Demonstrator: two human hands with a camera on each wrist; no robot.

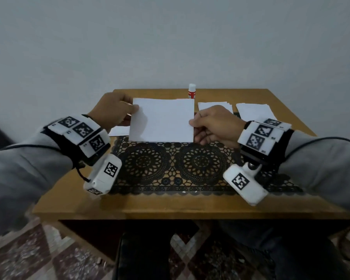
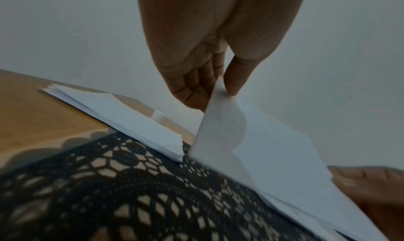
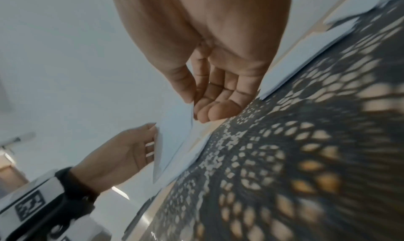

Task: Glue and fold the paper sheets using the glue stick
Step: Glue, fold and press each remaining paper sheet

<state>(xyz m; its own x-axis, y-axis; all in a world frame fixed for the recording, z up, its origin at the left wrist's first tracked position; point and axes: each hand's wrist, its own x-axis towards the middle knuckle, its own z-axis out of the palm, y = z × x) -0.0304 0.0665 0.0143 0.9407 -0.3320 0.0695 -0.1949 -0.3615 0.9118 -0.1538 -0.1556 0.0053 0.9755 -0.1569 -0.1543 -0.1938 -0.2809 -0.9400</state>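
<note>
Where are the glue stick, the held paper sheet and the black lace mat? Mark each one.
glue stick [image 1: 192, 93], head view, on its red label.
held paper sheet [image 1: 162, 120], head view, middle of its face.
black lace mat [image 1: 171, 166], head view, between its two round medallions.

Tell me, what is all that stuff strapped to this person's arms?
Both arms wear grey sleeves. Each wrist carries a black strap with white blocks printed with black-and-white square code markers, and a white boxy camera unit hangs beneath, also marked. A thin black cable runs along each sleeve. The hands are bare.
</note>
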